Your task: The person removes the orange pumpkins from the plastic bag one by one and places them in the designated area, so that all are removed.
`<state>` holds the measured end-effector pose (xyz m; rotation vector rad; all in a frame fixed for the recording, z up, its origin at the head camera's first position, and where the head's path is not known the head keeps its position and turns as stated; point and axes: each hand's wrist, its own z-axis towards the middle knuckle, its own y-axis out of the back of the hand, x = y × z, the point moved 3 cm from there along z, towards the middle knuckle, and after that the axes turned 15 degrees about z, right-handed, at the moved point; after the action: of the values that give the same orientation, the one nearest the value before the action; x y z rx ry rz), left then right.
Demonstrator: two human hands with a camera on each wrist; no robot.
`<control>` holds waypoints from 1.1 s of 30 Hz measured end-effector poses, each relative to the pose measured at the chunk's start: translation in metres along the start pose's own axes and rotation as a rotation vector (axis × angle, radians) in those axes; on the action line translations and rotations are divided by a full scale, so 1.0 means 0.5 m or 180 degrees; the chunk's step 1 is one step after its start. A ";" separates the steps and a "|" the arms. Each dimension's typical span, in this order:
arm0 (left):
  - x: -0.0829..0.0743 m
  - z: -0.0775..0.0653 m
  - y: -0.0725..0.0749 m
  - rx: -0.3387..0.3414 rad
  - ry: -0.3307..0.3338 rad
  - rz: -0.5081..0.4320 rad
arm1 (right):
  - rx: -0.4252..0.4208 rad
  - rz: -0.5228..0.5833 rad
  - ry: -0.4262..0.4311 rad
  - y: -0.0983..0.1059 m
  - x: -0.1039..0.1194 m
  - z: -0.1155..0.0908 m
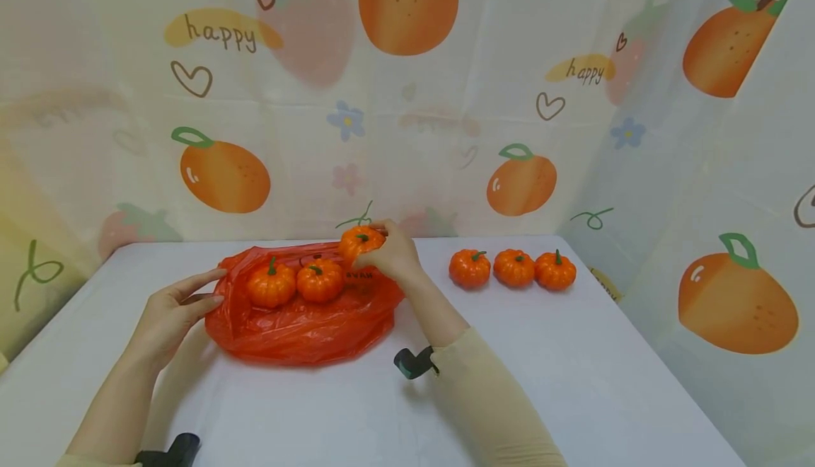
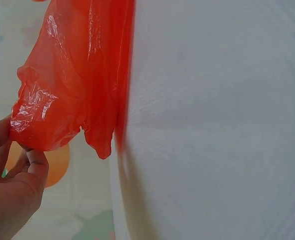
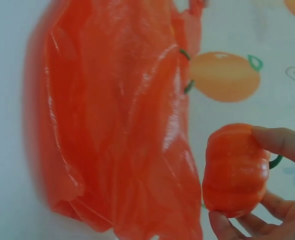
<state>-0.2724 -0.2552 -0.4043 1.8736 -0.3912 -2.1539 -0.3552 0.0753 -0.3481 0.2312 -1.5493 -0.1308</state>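
Observation:
A crumpled red plastic bag (image 1: pixel 299 325) lies on the white table (image 1: pixel 573 382). Two small orange pumpkins (image 1: pixel 272 286) (image 1: pixel 320 279) sit on it side by side. My right hand (image 1: pixel 393 256) grips a third pumpkin (image 1: pixel 361 243) just above the bag's far edge. In the right wrist view this pumpkin (image 3: pixel 236 170) is held between thumb and fingers (image 3: pixel 282 142) beside the bag (image 3: pixel 112 125). My left hand (image 1: pixel 172 315) is at the bag's left edge. In the left wrist view its fingers (image 2: pixel 35 162) pinch the edge of the bag (image 2: pixel 62 100).
Three more small pumpkins (image 1: pixel 470 267) (image 1: pixel 513 267) (image 1: pixel 555 271) stand in a row on the table right of my right hand. A fruit-printed curtain (image 1: pixel 407 99) hangs behind and to the right. The table's right edge (image 1: pixel 643 339) runs close to the curtain.

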 end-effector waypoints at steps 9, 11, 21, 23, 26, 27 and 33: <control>-0.002 -0.002 -0.002 0.0001 0.0012 0.0070 | 0.0119 0.0187 0.0195 0.048 0.015 -0.016; -0.002 -0.002 -0.002 0.0006 -0.0005 0.0062 | 0.0119 0.0201 0.0215 0.063 0.015 -0.020; -0.001 -0.002 -0.002 0.0005 -0.0051 -0.0011 | 0.0138 0.0162 0.0290 0.120 0.014 -0.027; 0.001 -0.001 -0.003 0.0011 -0.0042 -0.0010 | 0.0167 0.0156 0.0281 0.130 0.013 -0.030; 0.001 -0.001 -0.002 0.0004 -0.0029 0.0009 | 0.0210 0.0145 0.0282 0.147 0.012 -0.037; 0.001 -0.001 -0.001 0.0001 -0.0026 0.0020 | 0.0224 0.0159 0.0281 0.153 0.011 -0.040; 0.001 -0.001 0.001 -0.0003 -0.0034 0.0034 | 0.0245 0.0043 0.0229 0.191 -0.003 -0.057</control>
<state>-0.2719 -0.2557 -0.4045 1.8560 -0.4013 -2.1576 -0.3325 0.1705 -0.3277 0.2833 -1.4857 -0.0518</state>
